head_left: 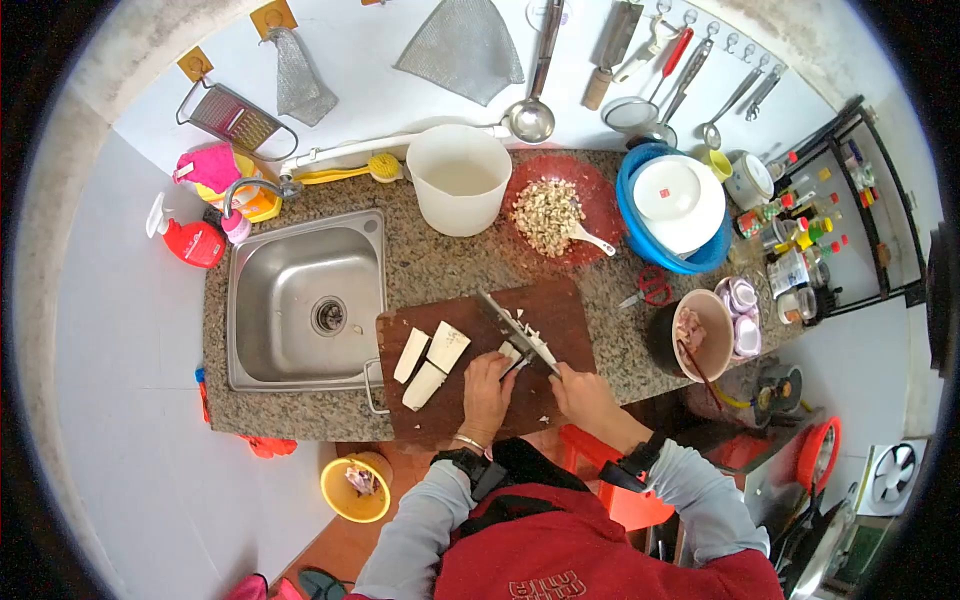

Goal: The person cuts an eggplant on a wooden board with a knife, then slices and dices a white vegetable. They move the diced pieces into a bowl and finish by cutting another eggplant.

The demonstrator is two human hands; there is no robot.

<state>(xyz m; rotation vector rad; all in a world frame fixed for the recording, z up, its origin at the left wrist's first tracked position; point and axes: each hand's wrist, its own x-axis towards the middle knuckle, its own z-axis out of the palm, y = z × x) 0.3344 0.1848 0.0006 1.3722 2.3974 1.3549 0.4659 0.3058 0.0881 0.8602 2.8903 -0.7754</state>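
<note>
My right hand (592, 398) grips the handle of a kitchen knife (520, 330), its blade slanting up and left over the brown cutting board (555, 310). Close beside the blade, my left hand (487, 388) is closed on a cut piece of pale vegetable (510, 352), its fingers bent and partly covering it. Small white bits lie along the blade's far side. Left of my left hand rest several thick pale vegetable chunks (448, 345) with flat cut faces.
A steel sink (240, 300) adjoins the board. Behind stand a white tub (458, 190), a red bowl (590, 190) of diced pieces with a white spoon (597, 239), and a blue basin (630, 200). Red scissors (655, 287) and a meat bowl (712, 330) lie right. A yellow bin (355, 508) stands below.
</note>
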